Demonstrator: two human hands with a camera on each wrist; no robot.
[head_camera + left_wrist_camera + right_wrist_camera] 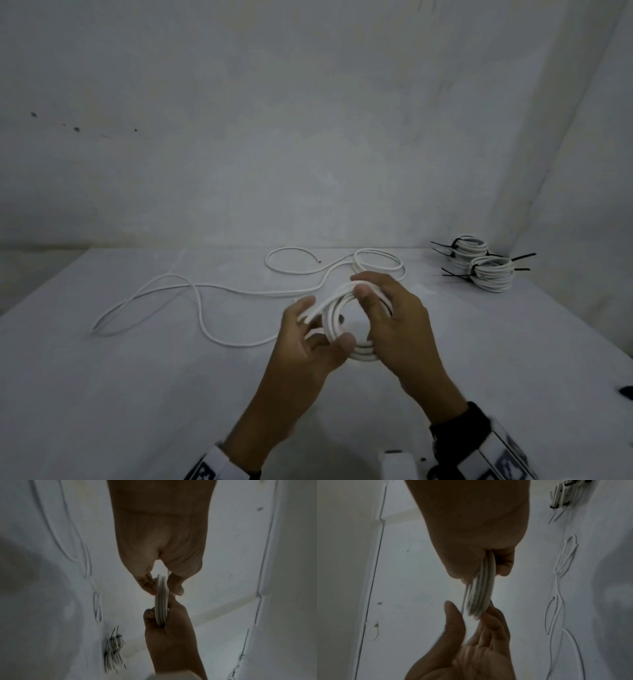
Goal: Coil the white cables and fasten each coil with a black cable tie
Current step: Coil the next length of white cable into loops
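White cable coil (346, 329) sits upright between both hands above the table (137, 394). Right hand (394, 318) wraps its far side, thumb pressing the top turns. Left hand (308, 339) holds the near side with loosely spread fingers, thumb on the lower rim. Loose cable (191, 298) trails left; 2 tied coils (479, 263) lie far right.

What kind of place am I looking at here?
Probably a plain makeshift workstation: a bare white table in a corner of scuffed walls, with tied coils stacked at the back.
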